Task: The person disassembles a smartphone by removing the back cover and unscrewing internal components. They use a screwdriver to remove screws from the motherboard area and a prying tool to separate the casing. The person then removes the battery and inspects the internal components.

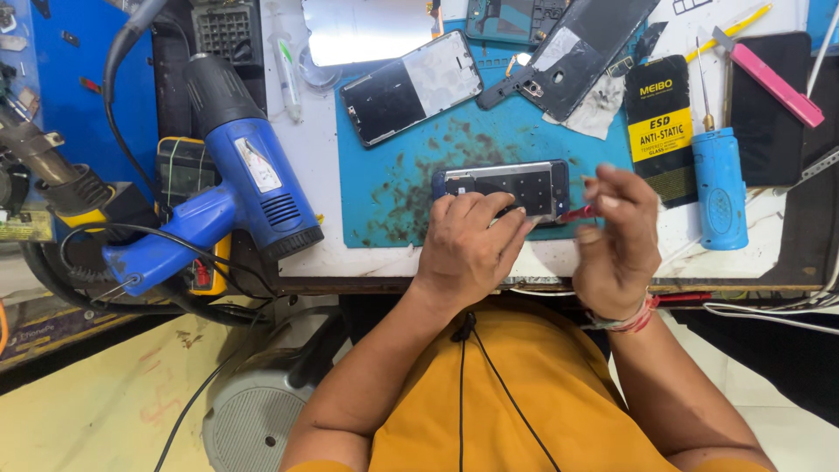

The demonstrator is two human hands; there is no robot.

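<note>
On blue mat (393,188): left hand (468,245) covers phone (516,185) edge; right hand (616,236) pinches half-hidden red tool (577,212).

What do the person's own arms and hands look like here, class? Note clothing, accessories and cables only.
Both forearms are bare. The right hand has red-and-white thread bands around its wrist; the left hand wears nothing. An orange top covers the torso, with a thin black cable running down it.

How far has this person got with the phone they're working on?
Done, by the look of it: the phone lies opened on the blue mat, with other phone parts beside it. In hand: the left hand steadies it while the right hand holds a small red tool at its edge. Left: it is not closed up.
</note>
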